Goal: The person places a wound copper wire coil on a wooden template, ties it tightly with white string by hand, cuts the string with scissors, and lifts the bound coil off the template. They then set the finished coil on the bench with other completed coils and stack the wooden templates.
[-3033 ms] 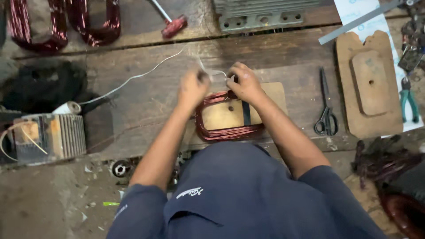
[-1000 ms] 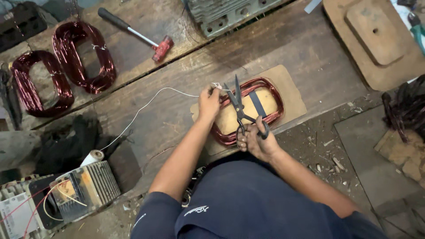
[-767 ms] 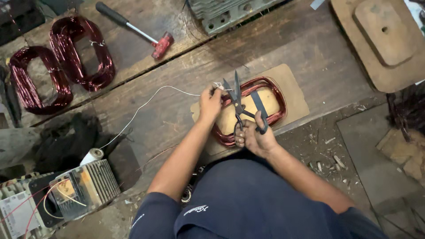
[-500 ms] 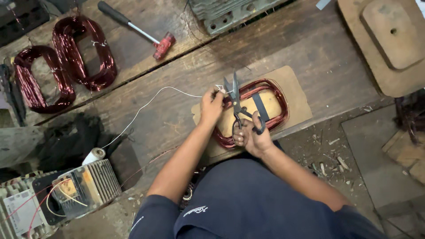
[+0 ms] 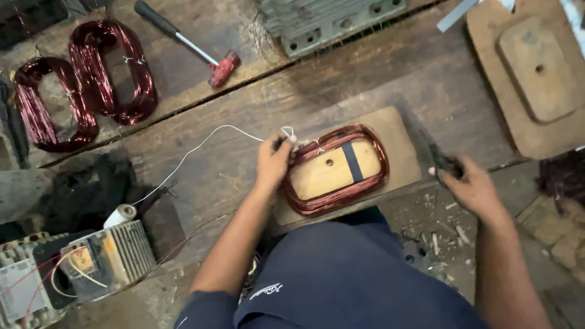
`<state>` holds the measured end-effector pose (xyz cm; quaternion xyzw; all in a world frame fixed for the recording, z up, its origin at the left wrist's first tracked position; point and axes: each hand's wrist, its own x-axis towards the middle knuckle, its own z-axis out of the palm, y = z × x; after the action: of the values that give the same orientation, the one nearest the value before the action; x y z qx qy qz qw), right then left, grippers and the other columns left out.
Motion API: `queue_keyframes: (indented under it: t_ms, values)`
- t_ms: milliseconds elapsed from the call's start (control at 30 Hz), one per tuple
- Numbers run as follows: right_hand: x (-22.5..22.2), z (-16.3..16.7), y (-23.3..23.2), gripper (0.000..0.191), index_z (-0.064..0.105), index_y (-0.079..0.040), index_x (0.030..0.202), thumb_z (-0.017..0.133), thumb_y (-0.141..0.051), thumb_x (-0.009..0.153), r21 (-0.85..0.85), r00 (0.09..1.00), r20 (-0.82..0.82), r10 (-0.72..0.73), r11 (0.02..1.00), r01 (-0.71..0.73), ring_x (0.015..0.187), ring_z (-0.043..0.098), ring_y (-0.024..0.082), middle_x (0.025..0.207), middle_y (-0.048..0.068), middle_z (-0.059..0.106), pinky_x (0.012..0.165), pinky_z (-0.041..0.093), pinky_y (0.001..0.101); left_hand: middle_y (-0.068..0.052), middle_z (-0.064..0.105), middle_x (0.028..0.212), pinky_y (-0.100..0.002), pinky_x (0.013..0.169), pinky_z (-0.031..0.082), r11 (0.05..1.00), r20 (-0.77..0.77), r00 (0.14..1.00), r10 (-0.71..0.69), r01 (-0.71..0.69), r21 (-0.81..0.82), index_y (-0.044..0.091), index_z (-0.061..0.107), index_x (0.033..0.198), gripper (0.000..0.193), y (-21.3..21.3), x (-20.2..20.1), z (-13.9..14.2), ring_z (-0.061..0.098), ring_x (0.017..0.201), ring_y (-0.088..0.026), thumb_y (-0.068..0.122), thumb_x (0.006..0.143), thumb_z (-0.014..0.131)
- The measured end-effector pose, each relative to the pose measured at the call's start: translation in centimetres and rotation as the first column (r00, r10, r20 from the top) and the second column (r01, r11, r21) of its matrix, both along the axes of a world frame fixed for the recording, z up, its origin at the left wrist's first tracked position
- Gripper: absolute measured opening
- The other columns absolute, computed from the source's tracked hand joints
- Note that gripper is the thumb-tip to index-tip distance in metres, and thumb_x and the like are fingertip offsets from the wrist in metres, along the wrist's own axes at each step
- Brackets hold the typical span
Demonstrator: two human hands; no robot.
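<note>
The right hand [image 5: 466,183] is motion-blurred around a dark tool [image 5: 443,163] too smeared to identify.

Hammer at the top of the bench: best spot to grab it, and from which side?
Grip the hammer by its black handle end at the upper left, coming from above. It lies flat and diagonal on the bench, red head down-right, with bare wood around the handle. The coils lie apart to its left.

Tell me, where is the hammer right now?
In the head view, the hammer lies on the wooden bench at the upper left, between the two dark red wire coils and the grey metal block.
</note>
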<state>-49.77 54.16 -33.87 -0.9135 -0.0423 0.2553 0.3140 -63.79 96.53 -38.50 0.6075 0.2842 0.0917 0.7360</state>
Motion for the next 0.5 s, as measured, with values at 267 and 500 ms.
queue_keyframes:
  t_ms: [267,500]
  values:
    - [1.9,3.1,12.2,0.042,0.061,-0.006,0.134,0.072,-0.018,0.096,-0.059,0.727,0.471,0.5,0.84,-0.539,0.115,0.061,0.041,0.123,0.021,0.066,0.097,0.049,0.0504,-0.009,0.063,0.064,-0.033,0.057,0.047,0.832,-0.19,0.981,-0.045,0.142,0.536,0.003,0.074,0.094,0.023,-0.2,-3.8,5.7,0.058,0.058,-0.016,0.025,0.088,0.075]
    - [0.2,6.4,31.7,0.035,0.06,-0.006,0.126,0.065,-0.014,0.092,0.436,0.122,0.329,0.936,-0.036,-0.899,0.102,0.07,0.032,0.112,0.016,0.073,0.089,0.055,0.042,-0.018,0.071,0.099,-0.038,0.071,0.056,0.77,-0.071,0.997,-0.014,0.056,0.635,0.004,0.073,0.096,0.025,-3.4,-7.3,9.9,0.07,0.078,-0.025,0.025,0.081,0.074]
